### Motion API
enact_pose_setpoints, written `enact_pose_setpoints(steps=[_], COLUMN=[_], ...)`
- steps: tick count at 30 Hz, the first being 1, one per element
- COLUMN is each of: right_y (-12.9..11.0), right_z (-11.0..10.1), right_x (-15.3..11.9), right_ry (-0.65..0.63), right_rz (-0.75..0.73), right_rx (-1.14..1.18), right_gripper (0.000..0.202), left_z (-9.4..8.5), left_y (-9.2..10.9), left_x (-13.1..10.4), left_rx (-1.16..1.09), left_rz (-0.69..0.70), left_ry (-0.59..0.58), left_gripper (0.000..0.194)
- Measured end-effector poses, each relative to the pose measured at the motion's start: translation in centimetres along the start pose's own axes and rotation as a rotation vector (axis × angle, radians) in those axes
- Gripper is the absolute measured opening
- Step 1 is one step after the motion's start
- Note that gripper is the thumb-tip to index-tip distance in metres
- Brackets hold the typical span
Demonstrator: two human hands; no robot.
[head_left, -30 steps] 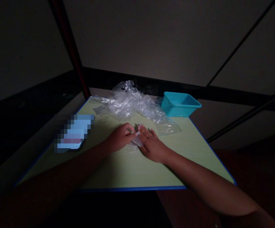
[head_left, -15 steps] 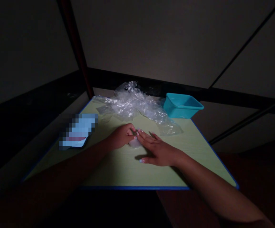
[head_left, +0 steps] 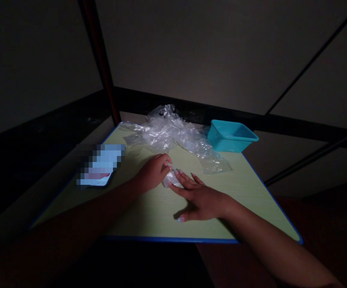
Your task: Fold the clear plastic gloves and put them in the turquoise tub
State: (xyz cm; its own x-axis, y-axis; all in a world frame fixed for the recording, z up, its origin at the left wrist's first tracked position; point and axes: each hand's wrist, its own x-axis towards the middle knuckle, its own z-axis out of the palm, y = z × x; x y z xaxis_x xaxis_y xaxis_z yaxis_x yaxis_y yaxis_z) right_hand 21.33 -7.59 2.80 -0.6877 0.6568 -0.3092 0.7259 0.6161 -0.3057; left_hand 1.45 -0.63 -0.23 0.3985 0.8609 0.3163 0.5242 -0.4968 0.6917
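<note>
A small piece of clear plastic film (head_left: 172, 179) lies on the light green table (head_left: 149, 220) between my hands. My left hand (head_left: 153, 171) is closed, its thumb and fingers pinching the upper left edge of the film. My right hand (head_left: 199, 197) lies flat with fingers spread, the fingertips pressing on the right part of the film and the thumb resting apart on the table. Part of the film is hidden under the right fingers. Behind the hands, a crumpled heap of clear plastic bags (head_left: 173, 134) spreads over the back of the table.
A turquoise bin (head_left: 231, 144) stands at the back right corner. At the left edge lies a phone (head_left: 103, 178) with its lit screen partly pixelated. The table has a blue rim, with dark panels behind it.
My right hand has shifted slightly toward me and its fingers are more spread. More of the film shows between the hands. My left hand still pinches the film.
</note>
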Motion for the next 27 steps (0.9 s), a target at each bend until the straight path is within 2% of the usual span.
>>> enact_pose_setpoints(steps=[2,6,10,13,18,23,25,27], right_y=[0.0,0.1,0.0,0.0,0.3,0.4,0.4,0.4], right_z=[0.2,0.5,0.5,0.2,0.0,0.4,0.6,0.6], right_x=[0.0,0.0,0.1,0.1,0.6,1.0,1.0,1.1], right_ry=[0.023,0.056,0.06,0.088,0.185,0.127,0.121,0.122], right_rz=[-0.014,-0.025,-0.025,-0.033,-0.07,-0.047,-0.053,-0.066], right_rx=[0.012,0.024,0.022,0.015,0.015,0.004,-0.005,-0.008], right_gripper=[0.099,0.102,0.102,0.097,0.092,0.096,0.091,0.085], left_z=[-0.5,-0.8,-0.6,-0.5,-0.5,-0.8,-1.0,-1.0], left_y=[0.2,-0.2,-0.5,-0.4,-0.3,0.2,0.2,-0.1], left_x=[0.0,-0.1,-0.3,-0.5,-0.5,-0.3,-0.4,-0.5], left_rx=[0.078,0.177,0.404,0.543,0.568,0.52,0.52,0.555], left_rz=[0.002,-0.011,0.088,0.057,0.028,0.109,0.146,0.138], left_ry=[0.027,-0.057,-0.111,-0.106,-0.038,0.06,0.037,-0.045], left_gripper=[0.01,0.01,0.02,0.026,0.032,0.032,0.041,0.053])
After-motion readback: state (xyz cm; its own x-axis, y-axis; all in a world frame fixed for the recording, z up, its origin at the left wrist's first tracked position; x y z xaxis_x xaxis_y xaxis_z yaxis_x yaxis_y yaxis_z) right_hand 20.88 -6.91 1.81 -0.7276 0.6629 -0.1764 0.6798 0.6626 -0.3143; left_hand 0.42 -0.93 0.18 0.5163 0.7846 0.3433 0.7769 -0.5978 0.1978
